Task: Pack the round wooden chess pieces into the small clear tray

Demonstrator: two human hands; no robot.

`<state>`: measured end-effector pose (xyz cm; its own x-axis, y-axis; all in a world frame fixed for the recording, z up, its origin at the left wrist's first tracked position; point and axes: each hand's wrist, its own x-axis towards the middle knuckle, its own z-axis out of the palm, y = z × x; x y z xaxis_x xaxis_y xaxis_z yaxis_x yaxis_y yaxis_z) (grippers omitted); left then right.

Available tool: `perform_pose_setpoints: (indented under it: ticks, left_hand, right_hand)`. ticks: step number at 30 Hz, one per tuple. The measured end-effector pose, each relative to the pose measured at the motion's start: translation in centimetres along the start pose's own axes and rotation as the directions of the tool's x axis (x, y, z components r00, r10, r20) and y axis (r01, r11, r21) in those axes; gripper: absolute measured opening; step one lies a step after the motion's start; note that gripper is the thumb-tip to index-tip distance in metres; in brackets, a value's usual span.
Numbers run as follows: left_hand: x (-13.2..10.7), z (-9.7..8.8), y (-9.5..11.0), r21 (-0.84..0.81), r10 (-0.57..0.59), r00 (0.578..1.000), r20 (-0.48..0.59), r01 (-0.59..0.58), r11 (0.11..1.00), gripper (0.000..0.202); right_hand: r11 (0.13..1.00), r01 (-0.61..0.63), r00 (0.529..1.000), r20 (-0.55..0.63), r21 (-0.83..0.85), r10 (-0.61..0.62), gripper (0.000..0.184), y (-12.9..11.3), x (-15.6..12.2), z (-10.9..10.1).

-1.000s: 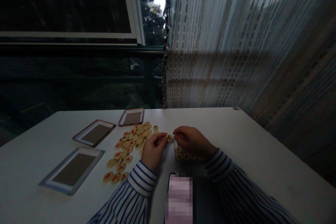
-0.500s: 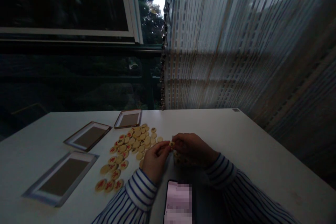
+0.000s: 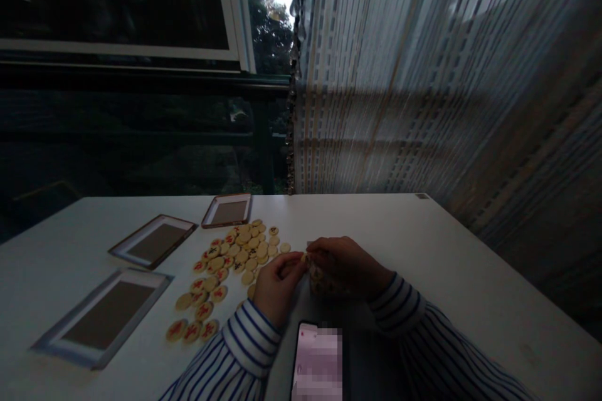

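Observation:
My left hand (image 3: pixel 275 285) and my right hand (image 3: pixel 345 266) meet at the middle of the white table (image 3: pixel 451 263). Their fingertips pinch a round wooden chess piece (image 3: pixel 305 258) between them. Under my right hand lies a small clear box (image 3: pixel 324 285) with a few pieces stacked inside, partly hidden by the fingers. To the left of my left hand spreads a pile of round wooden pieces (image 3: pixel 226 269) with red and black characters. Both sleeves are blue-and-white striped.
Three flat framed trays lie on the left: the near tray (image 3: pixel 106 313), the middle tray (image 3: pixel 153 241), the far tray (image 3: pixel 227 210). A lit phone (image 3: pixel 317 360) rests at the front edge. A dark window is behind, a bead curtain (image 3: pixel 423 75) at right.
Both hands drew slightly closer to me and lower over the clear box, still pinching the piece. The camera shifted a little, so the trays and pieces slid left in view.

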<state>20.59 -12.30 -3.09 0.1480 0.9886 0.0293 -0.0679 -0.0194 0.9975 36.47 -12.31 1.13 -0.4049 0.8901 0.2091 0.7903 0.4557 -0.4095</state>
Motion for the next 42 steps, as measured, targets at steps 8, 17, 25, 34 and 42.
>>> perform_pose_setpoints:
  ticks: [8, 17, 25, 34, 42]
  left_hand:
    - [0.0, 0.1, 0.5, -0.06, -0.039, 0.998, -0.057, 0.035, 0.998, 0.029]
    - [-0.1, 0.2, 0.2, -0.071, -0.042, 0.999, -0.02, 0.041, 0.997, 0.031]
    - [-0.1, 0.2, 0.2, 0.014, -0.001, 1.0, -0.002, 0.001, 1.0, 0.029]
    - [0.0, -0.1, -0.8, 0.35, 0.104, 0.995, 0.012, -0.101, 0.931, 0.025]
    - [0.0, 0.0, -2.5, 0.53, 0.232, 0.96, 0.156, -0.279, 0.801, 0.027]
  right_hand:
    - [0.992, 0.126, 0.992, -0.009, 0.022, -0.126, 0.026, 0.0, -0.2, -0.1]
    - [0.99, 0.132, 0.991, 0.021, -0.055, -0.131, 0.024, -0.1, -0.2, -0.3]
    - [0.978, 0.145, 0.987, 0.09, -0.152, -0.132, 0.022, -0.3, -0.2, -1.1]
    - [0.958, 0.032, 0.992, 0.128, -0.284, 0.004, 0.022, 0.4, -0.4, -2.0]
    - [0.926, -0.017, 0.956, 0.265, -0.378, 0.125, 0.028, 1.9, -0.6, -1.8]
